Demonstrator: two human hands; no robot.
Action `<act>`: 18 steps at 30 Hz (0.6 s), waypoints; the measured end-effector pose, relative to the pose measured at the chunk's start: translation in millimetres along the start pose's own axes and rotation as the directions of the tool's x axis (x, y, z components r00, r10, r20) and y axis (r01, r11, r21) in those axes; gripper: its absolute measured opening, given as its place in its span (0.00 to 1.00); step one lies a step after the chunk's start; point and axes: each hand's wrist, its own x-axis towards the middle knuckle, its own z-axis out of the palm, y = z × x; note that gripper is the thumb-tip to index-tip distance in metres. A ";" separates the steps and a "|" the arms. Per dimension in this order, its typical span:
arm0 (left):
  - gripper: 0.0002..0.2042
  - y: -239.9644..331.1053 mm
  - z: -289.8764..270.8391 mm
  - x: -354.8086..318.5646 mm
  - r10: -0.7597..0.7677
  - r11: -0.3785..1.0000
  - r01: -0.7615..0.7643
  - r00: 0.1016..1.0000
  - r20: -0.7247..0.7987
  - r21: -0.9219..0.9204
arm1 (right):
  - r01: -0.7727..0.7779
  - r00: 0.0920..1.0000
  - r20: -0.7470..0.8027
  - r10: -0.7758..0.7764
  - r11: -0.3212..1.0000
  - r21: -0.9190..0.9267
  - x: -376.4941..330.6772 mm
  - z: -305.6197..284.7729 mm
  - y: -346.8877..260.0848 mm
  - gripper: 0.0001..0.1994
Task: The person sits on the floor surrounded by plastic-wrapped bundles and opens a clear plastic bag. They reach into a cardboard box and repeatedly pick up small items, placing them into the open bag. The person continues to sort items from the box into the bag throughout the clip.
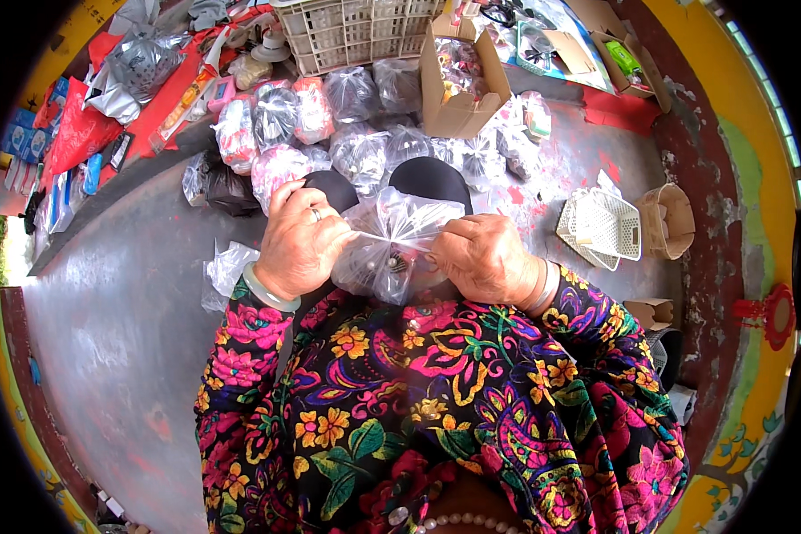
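A clear plastic bag (pixel 378 267) with small dark and pale items inside rests in my lap, its neck gathered and twisted between my hands. My left hand (pixel 301 233) is closed in a pinch on one side of the gathered neck. On the other side, my right hand (pixel 485 258) pinches the plastic too, pulling it taut. Above the neck, the bag's loose top fans out toward my knees. What exactly the bag contains is blurred by the plastic.
Many filled plastic bags (pixel 360 153) are piled beyond my knees. Behind them stand a cardboard box (pixel 458 111) and a large pale crate (pixel 356 36). White baskets (pixel 599 227) and a wooden basket (pixel 667 221) sit at the right. Loose plastic bags (pixel 231 267) lie at my left.
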 end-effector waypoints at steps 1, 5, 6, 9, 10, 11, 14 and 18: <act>0.08 -1.1 1.2 -1.8 -0.003 1.000 0.003 1.000 0.004 -0.010 | -0.022 1.000 -0.005 0.022 0.999 0.024 -1.5 -0.7 -1.0 0.05; 0.07 -18.3 4.8 -4.6 0.009 0.999 -0.008 1.000 0.028 -0.054 | -0.031 0.999 -0.005 0.031 0.996 0.083 -4.7 2.7 10.9 0.05; 0.07 -19.6 5.0 -7.0 -0.001 0.998 0.003 0.999 0.035 -0.067 | -0.026 1.000 -0.002 0.026 0.995 0.095 -6.7 3.6 13.5 0.05; 0.06 -21.2 5.6 -12.0 -0.024 0.995 0.028 0.999 0.042 -0.099 | -0.038 0.999 0.012 0.037 0.994 0.103 -10.5 4.5 15.6 0.05; 0.05 -20.8 5.9 -12.9 -0.028 0.994 0.031 0.999 0.035 -0.107 | -0.047 0.999 0.016 0.046 0.994 0.100 -11.2 4.2 15.5 0.05; 0.05 -20.2 6.3 -13.9 -0.032 0.993 0.035 0.999 0.027 -0.114 | -0.098 0.994 0.051 0.092 0.988 0.123 -12.0 3.8 14.5 0.04; 0.05 -22.1 9.2 -16.6 -0.177 0.949 0.191 0.981 0.081 -0.251 | -0.158 0.987 0.066 0.148 0.968 0.197 -3.1 -1.9 14.9 0.03; 0.08 4.1 -3.1 1.8 -0.391 0.402 0.476 0.862 0.323 -0.782 | -0.231 0.970 0.083 0.230 0.752 0.617 24.5 5.1 8.8 0.06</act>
